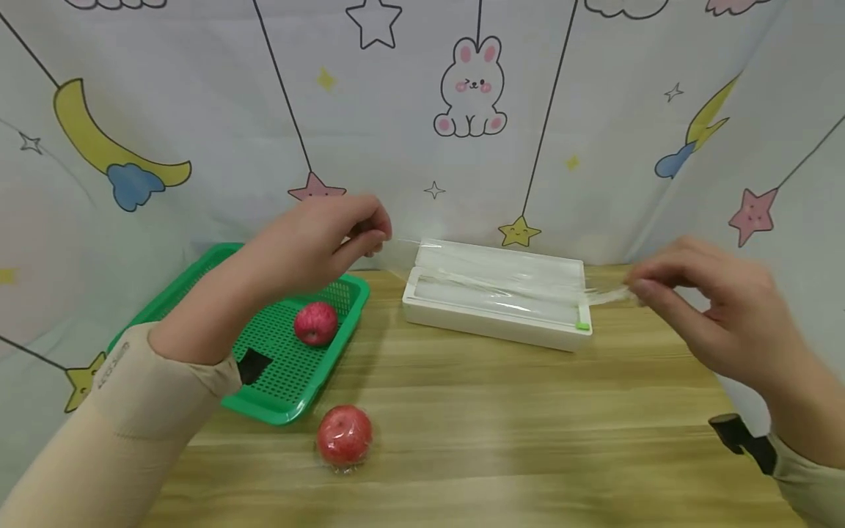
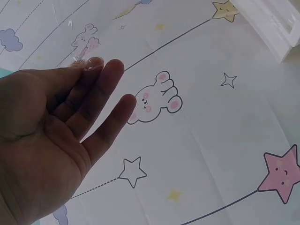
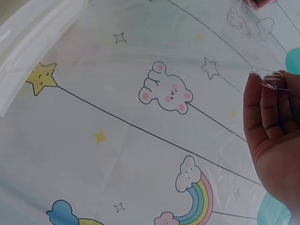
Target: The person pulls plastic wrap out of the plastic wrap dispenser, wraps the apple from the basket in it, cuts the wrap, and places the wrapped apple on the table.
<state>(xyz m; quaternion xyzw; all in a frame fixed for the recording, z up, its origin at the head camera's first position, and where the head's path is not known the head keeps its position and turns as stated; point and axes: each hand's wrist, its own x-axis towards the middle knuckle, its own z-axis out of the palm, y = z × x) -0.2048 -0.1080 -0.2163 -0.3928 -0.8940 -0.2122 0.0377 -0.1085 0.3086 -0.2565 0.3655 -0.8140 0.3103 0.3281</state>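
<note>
Both hands hold a sheet of clear cling film (image 1: 508, 284), stretched across the white dispenser box (image 1: 488, 327) with its lid up. My left hand (image 1: 323, 238) pinches one corner between thumb and fingertips, above the box's left end. In the left wrist view a bit of film (image 2: 93, 64) shines at those fingertips. Off the box's right end, my right hand (image 1: 726, 308) pinches the opposite corner, where the film bunches into a narrow strip. The right wrist view shows film (image 3: 274, 86) at that hand's fingertips. A film-wrapped red apple (image 1: 345, 435) sits on the table in front.
A green plastic basket (image 1: 280, 415) stands at the left under my left forearm, with a red apple (image 1: 316, 324) inside. Behind the wooden table (image 1: 502, 425) hangs a white curtain (image 1: 409, 110) printed with stars, moons and a rabbit. A green slider (image 1: 582, 326) marks the box's right corner.
</note>
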